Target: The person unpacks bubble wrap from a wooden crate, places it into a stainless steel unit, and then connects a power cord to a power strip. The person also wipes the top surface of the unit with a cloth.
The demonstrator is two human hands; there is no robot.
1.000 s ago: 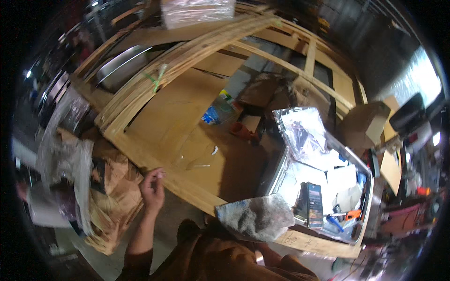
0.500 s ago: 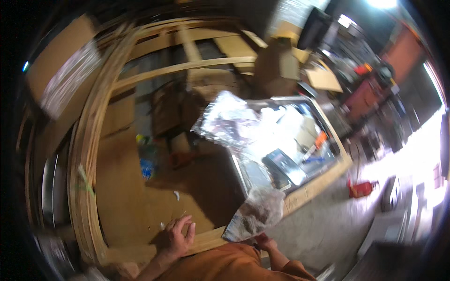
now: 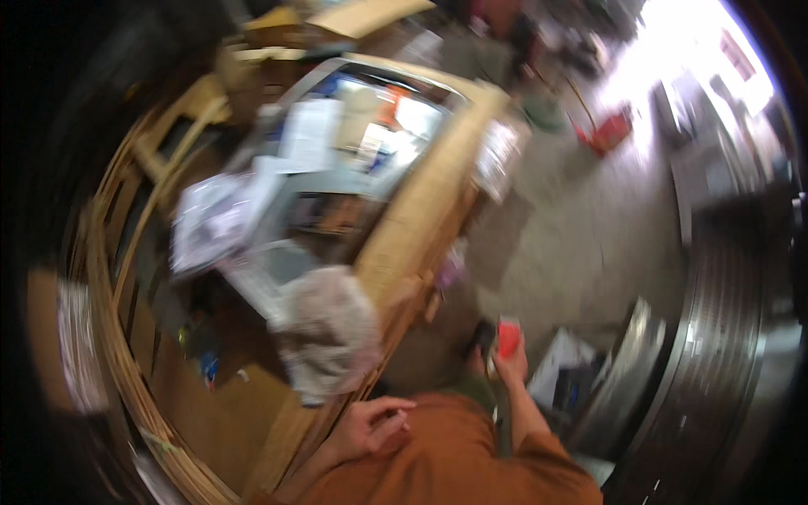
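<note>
Object (image 3: 509,336) (red, blurred on my end) juts just beyond the gripping fingers of the right hand (image 3: 512,368), forearm extended; left hand (image 3: 369,429) loosely curled, fingers parted.

The small held object (image 3: 508,338) is bright red. The garment (image 3: 454,459) is plain rust-orange; the cloth (image 3: 328,328) is greyish white, blotched with darker grey. The wooden beam (image 3: 425,227) is yellowish tan, the floor (image 3: 564,244) grey, the paper sheet (image 3: 311,135) white, the cardboard (image 3: 227,425) brown, the packet (image 3: 209,366) blue.
</note>
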